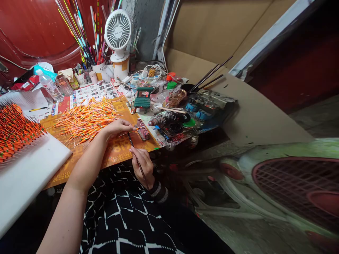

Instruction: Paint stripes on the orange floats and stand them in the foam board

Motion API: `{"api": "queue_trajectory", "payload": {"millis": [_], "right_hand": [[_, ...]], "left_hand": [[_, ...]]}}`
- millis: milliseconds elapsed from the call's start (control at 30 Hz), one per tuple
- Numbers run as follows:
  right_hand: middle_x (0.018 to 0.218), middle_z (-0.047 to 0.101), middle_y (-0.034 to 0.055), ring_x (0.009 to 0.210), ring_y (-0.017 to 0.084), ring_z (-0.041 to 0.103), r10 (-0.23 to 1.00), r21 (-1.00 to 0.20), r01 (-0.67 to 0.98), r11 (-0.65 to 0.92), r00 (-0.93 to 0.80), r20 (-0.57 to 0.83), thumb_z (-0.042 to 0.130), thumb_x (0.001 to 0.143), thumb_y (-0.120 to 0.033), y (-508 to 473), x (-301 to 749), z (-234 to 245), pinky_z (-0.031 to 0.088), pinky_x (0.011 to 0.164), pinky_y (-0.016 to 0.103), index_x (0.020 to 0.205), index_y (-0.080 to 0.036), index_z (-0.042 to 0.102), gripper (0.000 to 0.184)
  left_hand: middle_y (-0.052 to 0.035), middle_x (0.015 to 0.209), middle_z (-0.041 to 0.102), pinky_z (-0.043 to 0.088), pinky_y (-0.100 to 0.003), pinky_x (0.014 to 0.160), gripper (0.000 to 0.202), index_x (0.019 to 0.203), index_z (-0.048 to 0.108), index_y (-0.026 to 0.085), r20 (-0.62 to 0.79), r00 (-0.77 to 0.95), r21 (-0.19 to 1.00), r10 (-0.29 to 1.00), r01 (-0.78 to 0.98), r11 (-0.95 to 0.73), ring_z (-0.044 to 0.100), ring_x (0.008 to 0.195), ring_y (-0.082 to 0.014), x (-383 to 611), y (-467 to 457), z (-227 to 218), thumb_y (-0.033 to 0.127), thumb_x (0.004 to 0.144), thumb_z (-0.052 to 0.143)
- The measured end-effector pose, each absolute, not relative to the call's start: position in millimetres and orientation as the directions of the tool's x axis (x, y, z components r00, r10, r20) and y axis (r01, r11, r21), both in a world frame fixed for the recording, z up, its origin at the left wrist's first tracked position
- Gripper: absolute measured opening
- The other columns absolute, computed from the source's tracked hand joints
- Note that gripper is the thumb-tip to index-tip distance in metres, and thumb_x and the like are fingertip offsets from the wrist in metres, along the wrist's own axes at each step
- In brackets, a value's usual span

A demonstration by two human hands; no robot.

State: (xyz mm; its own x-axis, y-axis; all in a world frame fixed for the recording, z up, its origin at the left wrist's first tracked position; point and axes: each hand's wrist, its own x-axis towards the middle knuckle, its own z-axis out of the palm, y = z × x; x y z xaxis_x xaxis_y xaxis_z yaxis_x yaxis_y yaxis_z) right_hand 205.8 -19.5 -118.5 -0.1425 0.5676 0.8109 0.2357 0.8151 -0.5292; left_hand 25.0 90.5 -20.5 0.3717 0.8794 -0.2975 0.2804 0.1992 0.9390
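Left hand [119, 127] over the orange-brown board [116, 151], fingertips pinched on one slender orange float [137, 129]. The float juts past the fingertips, towards the paint-smeared strip [143, 132]; contact between the two hard to tell. Right hand [143, 165] below and slightly right of it, at the board's near edge, fingers closed round a thin dark paintbrush [131, 140]. Brush's upper end near the float, just below the left fingertips; touching or apart, cannot tell. Heap of similar floats [87, 118] beyond the left wrist.
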Motion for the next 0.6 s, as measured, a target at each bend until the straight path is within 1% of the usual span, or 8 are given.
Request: {"api": "queue_trajectory", "payload": {"millis": [233, 367, 600], "right_hand": [[0.114, 0.074, 0.0121, 0.102, 0.023, 0.069, 0.564, -0.525, 0.234, 0.818, -0.149, 0.812, 0.048, 0.1, -0.009, -20.1, 204.0, -118.2, 0.058, 0.091, 0.042, 0.15, -0.022, 0.05, 0.051], [0.118, 0.073, 0.0122, 0.103, 0.023, 0.069, 0.559, -0.517, 0.233, 0.823, -0.178, 0.81, 0.048, 0.1, -0.009, -20.9, 203.6, -117.0, 0.058, 0.092, 0.042, 0.151, -0.023, 0.049, 0.053], [0.118, 0.073, 0.0116, 0.107, 0.023, 0.068, 0.563, -0.509, 0.25, 0.824, -0.252, 0.787, 0.047, 0.101, -0.012, -23.2, 205.3, -117.0, 0.056, 0.094, 0.043, 0.148, -0.022, 0.052, 0.049]], "left_hand": [[0.0065, 0.05, 0.039, 0.013, -0.025, 0.047, 0.049, 0.06, 0.058, 0.015, -0.301, 0.383, 0.94, 0.873, 0.271, 0.205, 0.028, 0.044, -0.0043, 24.6, 91.9, -23.0, 0.057, 0.065, 0.082], [0.0058, 0.051, 0.04, 0.014, -0.025, 0.048, 0.05, 0.059, 0.057, 0.015, -0.289, 0.377, 0.941, 0.88, 0.28, 0.189, 0.028, 0.045, -0.0047, 24.4, 92.2, -24.6, 0.058, 0.065, 0.082], [0.0057, 0.053, 0.041, 0.014, -0.025, 0.05, 0.05, 0.06, 0.06, 0.014, -0.277, 0.368, 0.944, 0.888, 0.278, 0.18, 0.028, 0.048, -0.0049, 26.5, 90.6, -23.5, 0.058, 0.064, 0.083]]}}
